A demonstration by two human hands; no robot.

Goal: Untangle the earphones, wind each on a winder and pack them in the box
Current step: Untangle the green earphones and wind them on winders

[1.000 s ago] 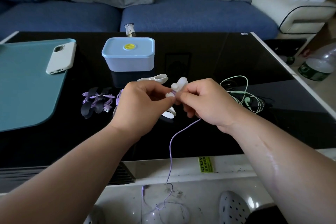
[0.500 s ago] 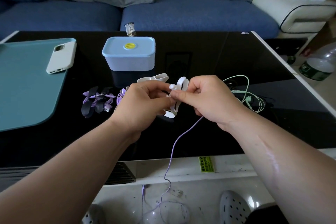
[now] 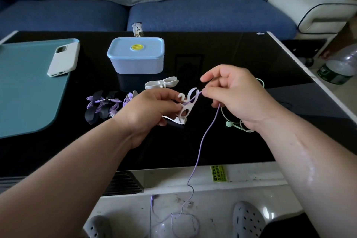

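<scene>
Right hand (image 3: 237, 98) drawn right from winder (image 3: 190, 107), fingers (image 3: 209, 91) pinching purple cord (image 3: 204, 137); left hand (image 3: 148, 108) fingers grip winder.

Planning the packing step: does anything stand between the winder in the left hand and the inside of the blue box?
Yes. The box is closed by its lid, so the winder gripped by the left hand cannot go in yet. A spare winder lies on the table between them, likely low enough to pass over.
</scene>
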